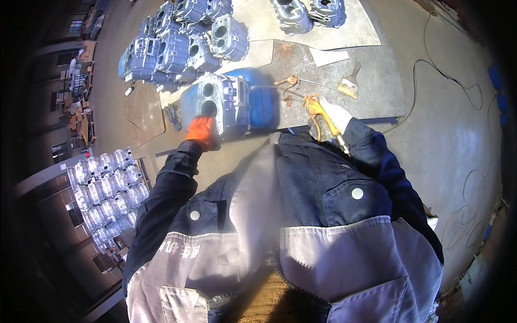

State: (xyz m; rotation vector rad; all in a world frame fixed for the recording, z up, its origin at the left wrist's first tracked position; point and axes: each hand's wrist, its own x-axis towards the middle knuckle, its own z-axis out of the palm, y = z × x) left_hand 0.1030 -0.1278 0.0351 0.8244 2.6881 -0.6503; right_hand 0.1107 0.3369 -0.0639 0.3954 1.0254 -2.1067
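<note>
A silvery cast metal housing (232,107) with two large round holes rests on a blue support (262,102) at the table's near edge. My left hand (200,132), in an orange glove, grips the housing's lower left side beside a hole; some fingertips are hidden. In a white glove, my right hand (335,114) is closed around a yellow-orange air blow gun (318,110). Its thin nozzle points left, with the tip close to the housing's right side. Beyond it lies a second blow gun (291,81) with a long thin nozzle.
More cast housings (172,49) are stacked at the far left, and two housings (326,12) sit at the back. A white sheet (328,56) and a worn scraper-like piece (350,83) lie on the table. A hose (414,81) trails off right. Shiny castings (107,188) stand left.
</note>
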